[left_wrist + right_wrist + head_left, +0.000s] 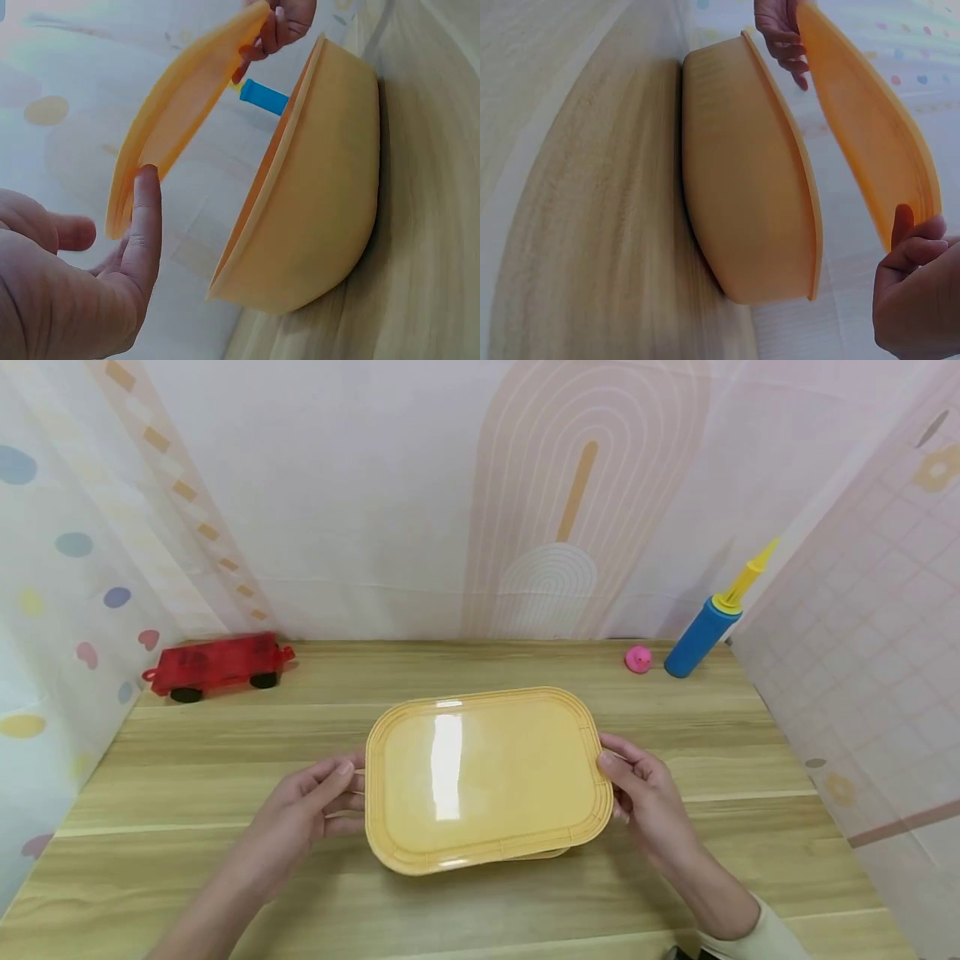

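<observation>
A yellow plastic lid (487, 777) with rounded corners is held tilted above a matching yellow tub (315, 180), apart from its rim. In the head view the lid hides nearly all of the tub, which stands on the wooden table. The right hand (648, 793) pinches the lid's right edge, thumb on top and fingers beneath, as the right wrist view also shows. At the opposite edge is the left hand (311, 806), its fingers extended. One straight fingertip touches the lid's underside in the left wrist view, while the thumb stands away from the lid.
On the wooden table (225, 760), a red toy wagon (221, 664) with black wheels stands at the back left. A small pink toy duck (638, 659) and a blue and yellow hand pump (701, 639) are at the back right. Patterned cloth walls (360, 502) surround the table.
</observation>
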The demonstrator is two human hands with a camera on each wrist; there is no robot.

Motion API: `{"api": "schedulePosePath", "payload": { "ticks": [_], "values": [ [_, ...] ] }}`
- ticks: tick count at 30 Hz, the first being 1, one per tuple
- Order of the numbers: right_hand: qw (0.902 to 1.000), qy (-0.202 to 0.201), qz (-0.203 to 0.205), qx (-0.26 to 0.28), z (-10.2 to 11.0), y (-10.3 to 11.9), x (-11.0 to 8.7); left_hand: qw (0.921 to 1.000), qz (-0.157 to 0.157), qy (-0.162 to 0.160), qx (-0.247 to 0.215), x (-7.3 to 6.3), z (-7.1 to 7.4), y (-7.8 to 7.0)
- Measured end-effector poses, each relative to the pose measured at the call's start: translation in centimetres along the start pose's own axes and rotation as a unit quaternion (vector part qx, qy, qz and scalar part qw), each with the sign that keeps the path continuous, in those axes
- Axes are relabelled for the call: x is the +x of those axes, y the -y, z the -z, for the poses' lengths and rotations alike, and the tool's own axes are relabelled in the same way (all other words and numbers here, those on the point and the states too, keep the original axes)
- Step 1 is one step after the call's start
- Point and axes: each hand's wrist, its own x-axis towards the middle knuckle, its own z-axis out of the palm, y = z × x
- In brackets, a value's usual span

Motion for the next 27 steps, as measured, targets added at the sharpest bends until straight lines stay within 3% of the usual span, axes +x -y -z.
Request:
{"api": "schedulePosePath", "payload": {
  "ticks": [4, 10, 17, 22, 27],
  "values": [
    [0.9997, -0.008, -0.010, 0.020, 0.1, 0.0, 0.0, 0.9997, 0.009, -0.024, 0.005, -0.2, -0.6, -0.1],
    [0.9988, 0.020, -0.025, 0.037, 0.6, -0.2, 0.2, 0.9990, -0.004, -0.045, 0.006, 0.0, -0.8, -0.2],
    [0.9968, -0.019, -0.048, 0.061, 0.7, -0.1, 0.0, 0.9947, -0.019, -0.073, -0.070, 0.6, -0.5, 0.0],
    [0.9965, -0.027, -0.013, 0.078, 0.5, 0.5, 0.1, 0.9883, -0.051, -0.101, -0.103, 0.7, -0.7, 0.1],
    [0.9952, -0.050, 0.035, 0.077, 0.2, 1.2, 0.2, 0.9833, -0.081, -0.145, -0.074, 0.4, -1.3, -0.3]
  ]
}}
